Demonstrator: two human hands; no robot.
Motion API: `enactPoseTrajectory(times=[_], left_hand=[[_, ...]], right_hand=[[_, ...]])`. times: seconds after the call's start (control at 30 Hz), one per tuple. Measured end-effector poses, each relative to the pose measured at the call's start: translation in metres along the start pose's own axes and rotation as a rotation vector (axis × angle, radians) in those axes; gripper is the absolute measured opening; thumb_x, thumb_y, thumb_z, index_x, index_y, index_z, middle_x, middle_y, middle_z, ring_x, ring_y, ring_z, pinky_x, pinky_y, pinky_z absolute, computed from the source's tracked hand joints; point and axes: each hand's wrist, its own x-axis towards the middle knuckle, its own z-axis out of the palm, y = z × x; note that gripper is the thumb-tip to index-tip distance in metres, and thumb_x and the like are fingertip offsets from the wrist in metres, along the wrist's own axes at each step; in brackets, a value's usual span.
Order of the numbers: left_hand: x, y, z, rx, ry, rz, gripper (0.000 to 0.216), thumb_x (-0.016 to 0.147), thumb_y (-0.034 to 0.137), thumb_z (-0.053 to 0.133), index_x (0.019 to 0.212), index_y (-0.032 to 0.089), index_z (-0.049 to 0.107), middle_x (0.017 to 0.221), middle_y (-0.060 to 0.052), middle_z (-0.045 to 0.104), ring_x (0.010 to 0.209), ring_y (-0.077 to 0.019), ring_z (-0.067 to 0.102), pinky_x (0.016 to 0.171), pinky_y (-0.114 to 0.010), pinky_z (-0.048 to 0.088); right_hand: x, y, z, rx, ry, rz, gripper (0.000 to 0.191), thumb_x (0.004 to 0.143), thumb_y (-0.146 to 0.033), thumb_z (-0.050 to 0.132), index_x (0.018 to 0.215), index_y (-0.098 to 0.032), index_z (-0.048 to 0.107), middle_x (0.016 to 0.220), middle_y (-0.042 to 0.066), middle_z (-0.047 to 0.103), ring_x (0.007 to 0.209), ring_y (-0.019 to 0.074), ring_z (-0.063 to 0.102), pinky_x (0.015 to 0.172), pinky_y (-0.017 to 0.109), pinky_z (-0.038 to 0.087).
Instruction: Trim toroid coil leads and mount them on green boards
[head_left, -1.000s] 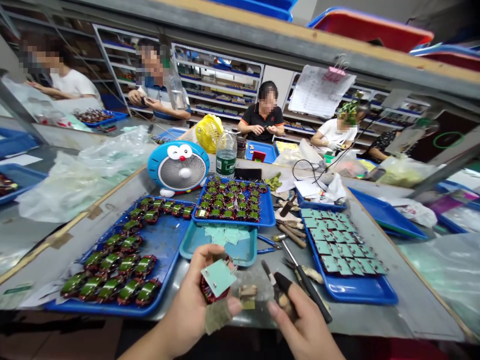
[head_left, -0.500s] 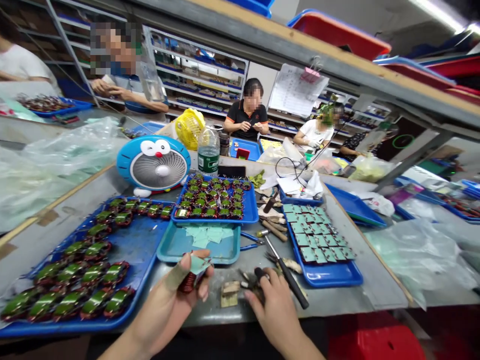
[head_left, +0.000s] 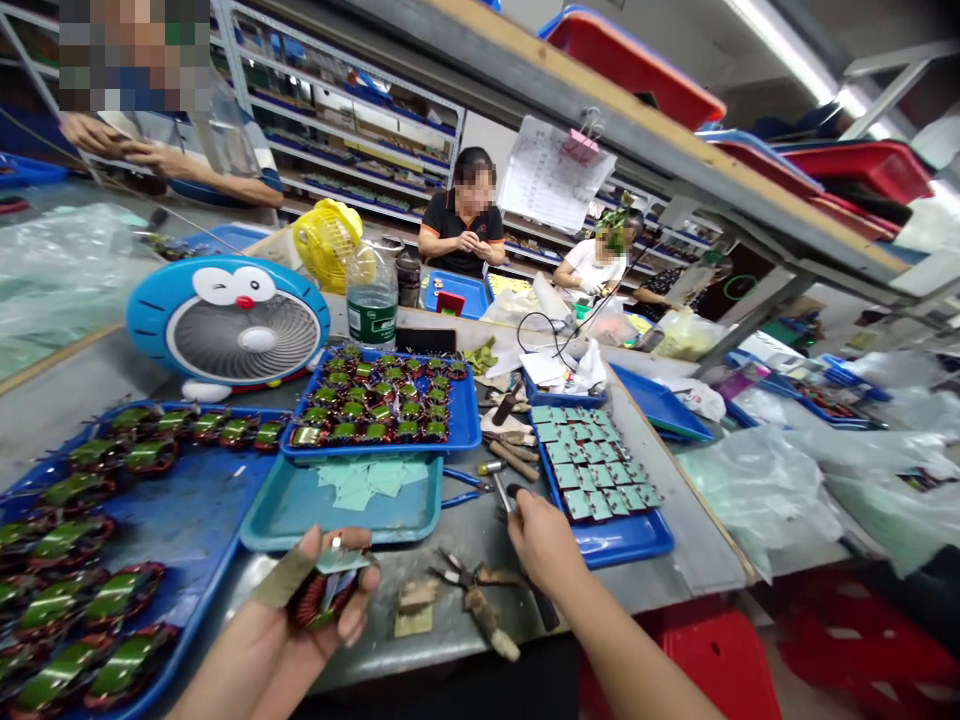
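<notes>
My left hand (head_left: 319, 590) is closed round a copper-wound ring coil (head_left: 319, 598) with a pale green card (head_left: 346, 560) on its top. My right hand (head_left: 544, 545) is closed over the hammer (head_left: 545, 608), covering most of its dark handle; the metal shaft and head stick out beyond the fingers. Between the two hands, pliers with wrapped handles (head_left: 480, 605) lie on the bench beside a small worn block (head_left: 416, 605). Behind my left hand, a teal tray (head_left: 262, 515) carries loose pale green cards (head_left: 360, 482).
Blue trays of coils stand on the left (head_left: 217, 500) and at the back (head_left: 466, 420). On the right, another blue tray (head_left: 630, 540) carries card-topped coils. Blue-handled cutters (head_left: 461, 497), a cartoon-faced fan (head_left: 255, 340) and a bottle (head_left: 373, 310) are near. Co-workers sit opposite.
My right hand has left the pliers and moved up to the hammer, closing on it. The left hand still holds the coil. The whole view has shifted right.
</notes>
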Motion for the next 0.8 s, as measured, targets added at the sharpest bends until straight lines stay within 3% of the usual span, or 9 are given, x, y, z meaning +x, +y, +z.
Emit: enactPoseTrajectory(times=[0.07,0.17,0.33,0.47,0.67,0.8], left_hand=[[0.002,0.000,0.002,-0.035,-0.043,-0.017,0.042,0.085,0.046,0.081,0.110,0.012,0.076,0.087,-0.009,0.076,0.056,-0.0144,0.059,0.054,-0.029,0.055],[0.004,0.001,0.003,-0.094,-0.074,-0.056,0.046,0.095,0.050,0.069,0.118,0.011,0.072,0.087,-0.009,0.075,0.047,-0.0105,0.054,0.046,-0.025,0.049],[0.009,0.003,0.001,-0.100,-0.046,-0.086,0.048,0.103,0.049,0.056,0.131,0.011,0.064,0.080,-0.009,0.075,0.046,-0.0142,0.060,0.046,-0.026,0.051],[0.006,0.003,0.000,-0.141,-0.044,-0.091,0.045,0.104,0.049,0.054,0.127,0.011,0.065,0.079,-0.009,0.076,0.046,-0.0148,0.062,0.046,-0.028,0.054],[0.001,0.006,-0.001,-0.206,-0.050,-0.103,0.044,0.104,0.050,0.054,0.120,0.012,0.066,0.078,-0.009,0.075,0.047,-0.0150,0.064,0.046,-0.026,0.054],[-0.001,0.006,-0.002,-0.168,-0.040,-0.084,0.048,0.103,0.055,0.054,0.123,0.012,0.065,0.080,-0.008,0.074,0.047,-0.0136,0.061,0.047,-0.026,0.053]], right_hand=[[0.003,0.001,-0.002,-0.001,-0.022,-0.013,0.014,0.105,-0.023,0.058,0.111,-0.016,0.067,0.107,0.005,0.072,0.100,0.0222,0.069,0.090,0.040,0.054],[-0.006,0.013,-0.002,-0.014,-0.105,-0.057,0.024,0.097,-0.006,0.053,0.112,-0.012,0.071,0.116,0.015,0.074,0.114,0.0271,0.068,0.098,0.039,0.051],[-0.016,0.045,0.005,-0.058,-0.235,-0.135,0.043,0.083,-0.006,0.062,0.124,-0.009,0.071,0.138,0.022,0.067,0.128,0.0361,0.062,0.108,0.044,0.045],[-0.011,0.049,0.009,-0.087,-0.272,-0.132,0.046,0.076,-0.016,0.071,0.121,-0.012,0.073,0.126,0.021,0.073,0.118,0.0390,0.065,0.101,0.045,0.047],[-0.008,0.042,0.004,-0.028,-0.206,-0.066,0.018,0.082,-0.025,0.063,0.095,-0.017,0.072,0.099,0.017,0.075,0.099,0.0361,0.068,0.092,0.044,0.048],[-0.013,0.048,-0.011,0.112,-0.091,0.066,0.030,0.092,-0.037,0.046,0.099,-0.018,0.069,0.103,0.021,0.073,0.100,0.0390,0.068,0.094,0.052,0.049]])
